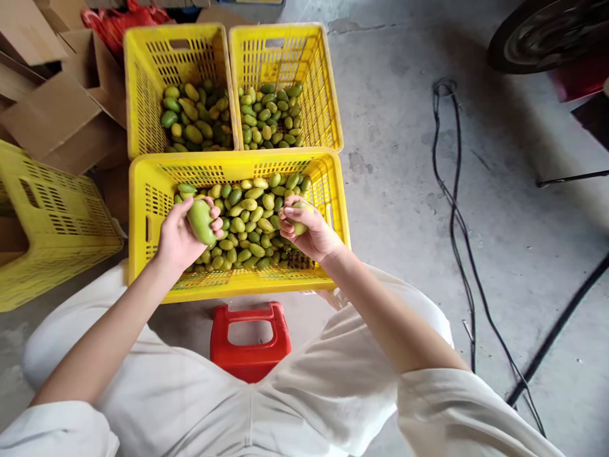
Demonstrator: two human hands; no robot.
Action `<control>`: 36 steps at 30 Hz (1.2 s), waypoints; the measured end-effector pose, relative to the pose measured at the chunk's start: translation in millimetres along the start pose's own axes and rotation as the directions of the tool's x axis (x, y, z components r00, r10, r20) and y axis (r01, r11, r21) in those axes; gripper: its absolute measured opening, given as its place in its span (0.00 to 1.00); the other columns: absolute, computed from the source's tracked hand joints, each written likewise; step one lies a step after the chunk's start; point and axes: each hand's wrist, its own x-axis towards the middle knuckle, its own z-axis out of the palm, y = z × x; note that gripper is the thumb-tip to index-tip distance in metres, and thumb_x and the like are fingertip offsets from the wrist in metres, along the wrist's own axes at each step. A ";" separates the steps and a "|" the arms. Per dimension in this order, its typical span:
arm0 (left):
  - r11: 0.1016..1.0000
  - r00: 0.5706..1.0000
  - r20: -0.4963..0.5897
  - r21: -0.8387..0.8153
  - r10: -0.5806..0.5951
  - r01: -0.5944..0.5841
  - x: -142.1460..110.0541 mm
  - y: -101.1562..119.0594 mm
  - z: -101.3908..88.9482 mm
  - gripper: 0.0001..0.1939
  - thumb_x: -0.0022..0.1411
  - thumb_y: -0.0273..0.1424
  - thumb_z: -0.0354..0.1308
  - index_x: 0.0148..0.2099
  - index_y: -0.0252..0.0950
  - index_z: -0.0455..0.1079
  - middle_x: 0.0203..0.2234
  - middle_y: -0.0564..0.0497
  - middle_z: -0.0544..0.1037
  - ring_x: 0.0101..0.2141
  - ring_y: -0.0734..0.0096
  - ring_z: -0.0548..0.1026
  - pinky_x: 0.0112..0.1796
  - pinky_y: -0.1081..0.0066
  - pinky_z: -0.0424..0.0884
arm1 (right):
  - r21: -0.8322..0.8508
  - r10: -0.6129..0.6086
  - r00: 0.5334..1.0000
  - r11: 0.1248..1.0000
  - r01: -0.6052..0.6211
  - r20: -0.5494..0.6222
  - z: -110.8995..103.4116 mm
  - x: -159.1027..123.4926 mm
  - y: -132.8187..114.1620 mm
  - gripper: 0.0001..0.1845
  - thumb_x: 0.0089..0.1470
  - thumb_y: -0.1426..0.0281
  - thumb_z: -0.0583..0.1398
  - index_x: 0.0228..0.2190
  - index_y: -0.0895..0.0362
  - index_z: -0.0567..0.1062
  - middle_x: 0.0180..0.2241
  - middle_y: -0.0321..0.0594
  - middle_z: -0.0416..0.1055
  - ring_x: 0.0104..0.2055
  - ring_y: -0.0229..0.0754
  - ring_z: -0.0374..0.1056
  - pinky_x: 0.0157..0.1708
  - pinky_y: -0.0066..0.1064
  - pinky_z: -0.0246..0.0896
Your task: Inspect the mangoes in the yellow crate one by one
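Note:
My left hand (183, 236) is wrapped round a green mango (201, 221), which shows plainly between thumb and fingers. Opposite it, my right hand (309, 228) is closed on a paler green mango (299, 226), partly hidden by the thumb and fingers. Both hands are above the near yellow crate (238, 293), left and right of its middle. Inside that crate lies a heap of small green and yellowish mangoes (257, 216). Neither hand touches the crate's rim.
Two more yellow crates, one at the back left (137, 95) and one at the back right (328, 95), hold similar fruit. A tilted yellow crate (61, 228) and cardboard boxes (57, 120) are at left. A red stool (250, 362) stands between my knees. Black cables (451, 209) lie at right.

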 end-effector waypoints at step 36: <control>0.986 0.988 0.070 0.079 0.140 -0.145 3.6 -7.2 -11.8 0.15 0.49 0.32 0.67 0.40 0.42 0.69 0.49 0.45 0.84 0.62 0.42 0.80 0.63 0.42 0.77 | -0.012 0.075 0.997 0.997 -0.075 0.002 -3.6 3.0 -0.9 0.25 0.53 0.53 0.76 0.46 0.52 0.79 0.36 0.34 0.79 0.33 0.40 0.72 0.29 0.31 0.72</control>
